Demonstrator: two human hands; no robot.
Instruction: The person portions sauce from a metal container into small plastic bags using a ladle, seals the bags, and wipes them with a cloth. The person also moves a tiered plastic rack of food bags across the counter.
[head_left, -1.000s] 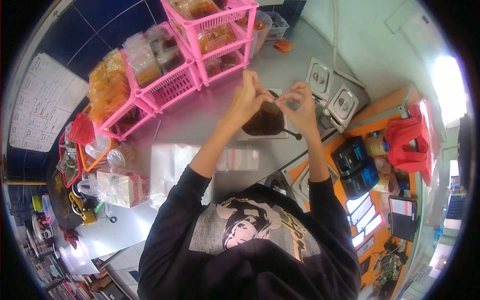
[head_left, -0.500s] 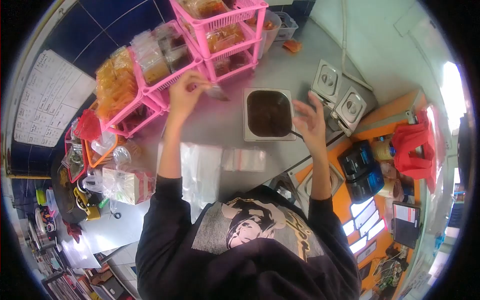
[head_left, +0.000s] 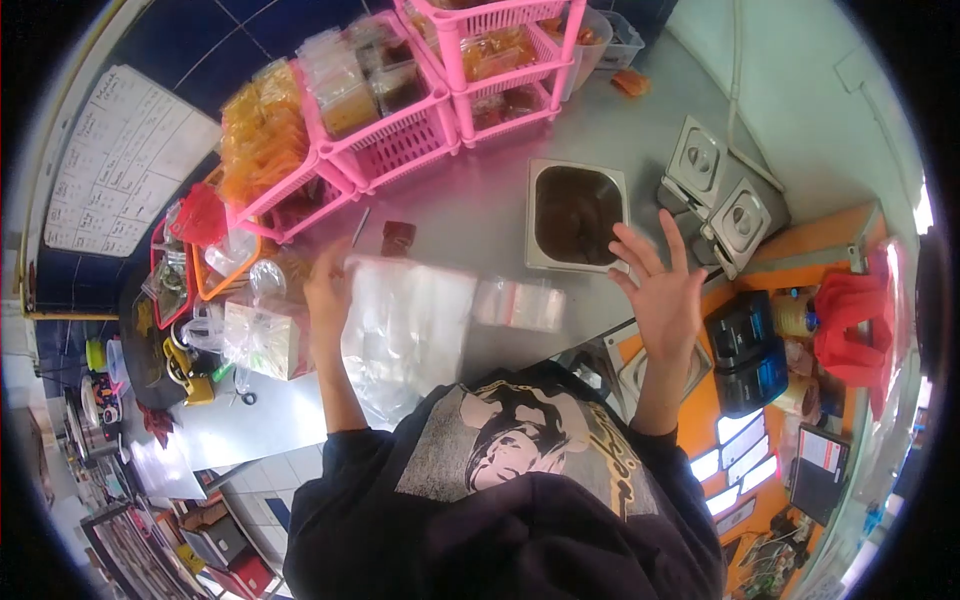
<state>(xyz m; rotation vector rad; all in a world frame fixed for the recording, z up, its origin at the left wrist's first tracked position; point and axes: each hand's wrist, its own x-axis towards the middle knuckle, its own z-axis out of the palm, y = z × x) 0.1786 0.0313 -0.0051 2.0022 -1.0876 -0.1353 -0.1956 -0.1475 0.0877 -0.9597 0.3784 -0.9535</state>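
My left hand (head_left: pixel 328 290) is low over the steel counter, at the left edge of a stack of clear plastic bags (head_left: pixel 405 320). Its fingers are partly blurred, so I cannot make out their grip. Just beyond its fingertips is a thin stick-like item (head_left: pixel 361 228), and a small dark filled sachet (head_left: pixel 398 238) lies to the right of that. My right hand (head_left: pixel 660 285) is raised with fingers spread, holding nothing, near the lower right corner of a steel pan (head_left: pixel 535 262) of dark brown sauce (head_left: pixel 577 215). Smaller clear packets (head_left: pixel 535 306) lie beside the bag stack.
Pink baskets (head_left: pixel 400 150) with filled sachets line the back wall. Lidded steel containers (head_left: pixel 738 222) stand right of the pan. An orange basket (head_left: pixel 225 275) and a bagged box (head_left: pixel 262 335) are at left. A black device (head_left: pixel 742 355) sits at right.
My left hand has moved down and left from the pink baskets; the dark sachet it held now lies on the counter. My right hand's fingers have spread wider. The camera view has shifted.
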